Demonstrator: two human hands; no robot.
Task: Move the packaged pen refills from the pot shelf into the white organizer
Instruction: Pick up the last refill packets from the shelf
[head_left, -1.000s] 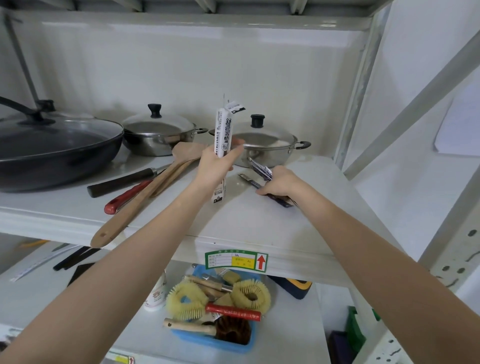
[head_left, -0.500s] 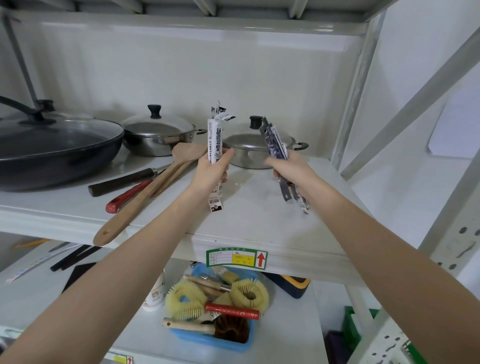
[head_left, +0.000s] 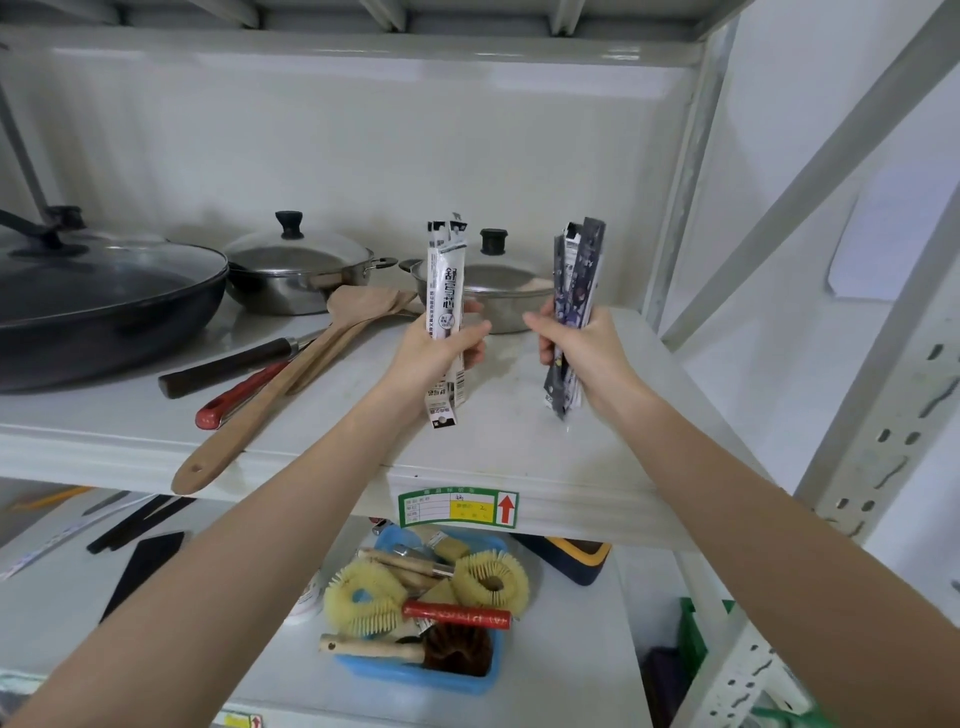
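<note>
Two bundles of packaged pen refills are held upright above the pot shelf (head_left: 519, 457), and both are lifted clear of its surface. The white refill packs (head_left: 445, 291) are gripped around their lower middle by the left hand (head_left: 436, 353), with the fingers curled round them and the thumb laid across the front; the bottom ends of the packs hang out below the hand. The dark refill packs (head_left: 576, 280) — several thin packets, slightly fanned — are gripped in the same way by the right hand (head_left: 582, 348). The two hands are near each other but apart. Just behind them a steel pot with a lid (head_left: 498, 296) is standing on the shelf, and a second lidded steel pot (head_left: 301, 275) is seen further left, beside a large dark pan (head_left: 104, 306) with a glass lid. Wooden spatulas (head_left: 291, 374), a red-handled tool (head_left: 239, 395) and a dark-handled knife (head_left: 228, 366) are lying on the shelf to the left of the hands. On the lower shelf a blue basket (head_left: 415, 675) with brushes is placed. The white organizer is not seen in this view.
</note>
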